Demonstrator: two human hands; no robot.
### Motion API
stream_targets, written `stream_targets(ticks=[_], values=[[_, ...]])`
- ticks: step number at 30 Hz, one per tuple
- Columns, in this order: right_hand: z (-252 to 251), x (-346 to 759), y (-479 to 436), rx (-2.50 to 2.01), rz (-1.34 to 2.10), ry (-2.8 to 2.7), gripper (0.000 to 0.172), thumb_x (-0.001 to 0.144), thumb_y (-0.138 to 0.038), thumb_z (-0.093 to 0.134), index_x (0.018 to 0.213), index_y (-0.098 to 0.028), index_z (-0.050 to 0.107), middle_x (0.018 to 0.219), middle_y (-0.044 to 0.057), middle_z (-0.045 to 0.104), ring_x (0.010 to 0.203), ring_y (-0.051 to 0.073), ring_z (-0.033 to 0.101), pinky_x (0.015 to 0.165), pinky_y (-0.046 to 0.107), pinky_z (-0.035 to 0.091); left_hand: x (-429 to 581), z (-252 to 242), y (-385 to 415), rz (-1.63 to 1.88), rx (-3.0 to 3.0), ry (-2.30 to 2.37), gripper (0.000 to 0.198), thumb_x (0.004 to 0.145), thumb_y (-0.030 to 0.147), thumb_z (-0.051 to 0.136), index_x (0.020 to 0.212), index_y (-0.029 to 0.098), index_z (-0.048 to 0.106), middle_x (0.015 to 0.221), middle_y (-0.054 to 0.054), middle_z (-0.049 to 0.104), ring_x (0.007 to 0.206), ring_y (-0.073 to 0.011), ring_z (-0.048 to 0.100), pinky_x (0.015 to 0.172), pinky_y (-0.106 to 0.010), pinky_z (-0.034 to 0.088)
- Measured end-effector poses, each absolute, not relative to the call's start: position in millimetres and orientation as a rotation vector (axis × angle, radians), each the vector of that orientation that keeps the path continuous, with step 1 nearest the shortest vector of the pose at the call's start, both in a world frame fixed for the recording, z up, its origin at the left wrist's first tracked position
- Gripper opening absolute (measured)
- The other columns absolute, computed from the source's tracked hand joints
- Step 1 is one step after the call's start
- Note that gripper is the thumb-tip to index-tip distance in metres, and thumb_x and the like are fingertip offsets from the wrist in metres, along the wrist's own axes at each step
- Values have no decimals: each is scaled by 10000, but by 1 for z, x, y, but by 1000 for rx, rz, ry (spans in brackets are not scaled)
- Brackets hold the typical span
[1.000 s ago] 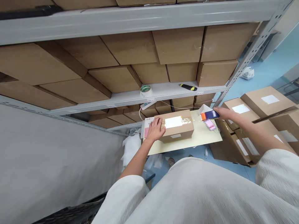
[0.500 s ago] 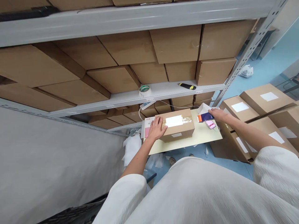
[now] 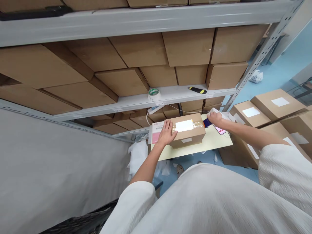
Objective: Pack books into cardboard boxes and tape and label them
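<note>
1. Left hand (image 3: 166,133) lies flat on the cardboard box (image 3: 191,134);
2. right hand (image 3: 214,118), at the box's other end, apparently grips a dark tool (image 3: 207,123);
3. tape roll (image 3: 153,93) and utility knife (image 3: 197,90) rest on the shelf (image 3: 136,101) beyond both hands.

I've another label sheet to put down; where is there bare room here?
Bare: the table strip between the box and its near edge; the shelf stretch between tape roll and knife. Crowded: papers by the left hand; right hand and phone at the box's right.
</note>
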State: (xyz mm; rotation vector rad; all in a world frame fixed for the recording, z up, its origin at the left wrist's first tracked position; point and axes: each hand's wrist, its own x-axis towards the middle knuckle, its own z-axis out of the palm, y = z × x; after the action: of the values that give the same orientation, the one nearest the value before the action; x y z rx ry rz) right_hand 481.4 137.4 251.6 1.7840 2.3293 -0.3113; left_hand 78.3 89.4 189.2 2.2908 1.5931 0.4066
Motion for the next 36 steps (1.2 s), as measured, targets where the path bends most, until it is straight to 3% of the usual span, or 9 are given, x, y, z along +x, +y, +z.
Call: stream_targets(ticks=[5,9,14,17,19,24,29,36], values=[[236,468,110,1721,-113,2125,418,955,-211,661,1369,-152,656,1425,316,630,1352,506,554,990,754,486,80,190,88,422,2296,1578,894,1060,611,492,1760,84,317,1857,-201,255,1757,-391,107,1414,-590,218],[218,482,97,1764,-285,1978,585,842,-101,766,1407,-114,615,1415,287,663,1339,426,634,997,571,568,80,190,88,435,2299,1573,880,1061,601,492,1756,87,331,1852,-195,273,1756,-387,125,1415,-588,218],[191,532,80,2119,-819,1743,640,843,-455,895,1339,-135,648,1168,193,767,972,285,766,739,327,610,81,191,88,437,2291,1584,880,1063,604,493,1760,93,326,1853,-193,272,1755,-387,127,1413,-583,232],[167,546,63,2349,-995,1615,655,971,-660,679,1333,-114,659,1112,222,776,865,283,755,629,333,607,81,191,88,426,2287,1581,880,1064,608,488,1761,97,322,1855,-189,269,1757,-384,118,1415,-580,233],[151,545,51,2439,-1037,1554,628,1053,-625,518,1360,-93,650,1105,244,779,845,293,756,622,349,613,80,191,87,411,2289,1583,876,1065,608,487,1762,104,323,1859,-183,261,1758,-383,112,1418,-581,225],[120,528,20,2411,-910,1647,471,1083,-378,452,1404,-79,622,1287,274,740,1117,336,735,869,397,620,78,191,88,381,2296,1595,863,1061,603,498,1771,149,308,1856,-165,279,1758,-380,119,1419,-608,218],[105,507,-3,2430,-751,1659,489,1104,-341,409,1522,-118,529,1518,288,586,1436,382,543,972,459,595,75,191,89,324,2292,1610,877,1064,621,488,1777,150,290,1858,-167,270,1759,-372,122,1425,-602,205],[88,496,-16,2401,-766,1654,515,1075,-249,421,1567,-120,501,1499,306,580,1407,410,536,964,515,589,73,194,89,265,2309,1603,880,1065,645,463,1777,157,290,1862,-163,261,1759,-379,112,1422,-614,199]])
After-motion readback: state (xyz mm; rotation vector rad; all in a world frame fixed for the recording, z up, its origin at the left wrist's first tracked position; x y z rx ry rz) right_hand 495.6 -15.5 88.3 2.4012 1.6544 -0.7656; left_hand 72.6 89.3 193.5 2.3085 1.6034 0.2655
